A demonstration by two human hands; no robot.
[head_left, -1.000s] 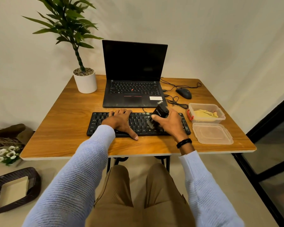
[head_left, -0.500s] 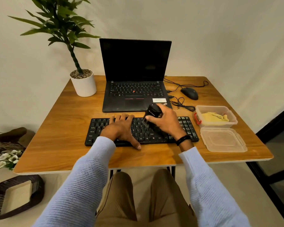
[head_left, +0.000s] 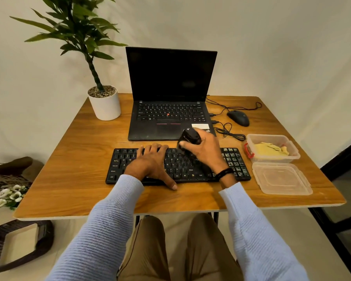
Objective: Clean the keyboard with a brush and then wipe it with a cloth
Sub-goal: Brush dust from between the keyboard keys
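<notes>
A black keyboard lies across the near part of the wooden table. My left hand rests flat on its left half, fingers spread, thumb over the front edge. My right hand grips a black brush above the keyboard's upper middle rows; the bristles point down at the keys and are mostly hidden by the hand. A yellow cloth lies in an open clear plastic box to the right of the keyboard.
An open black laptop stands behind the keyboard, with a white potted plant at the back left. A black mouse and its cables lie at the back right. The box's lid rests near the right front edge.
My right hand has moved the brush from the keyboard's right middle up towards its top row near the laptop. The left hand has stayed on the keyboard.
</notes>
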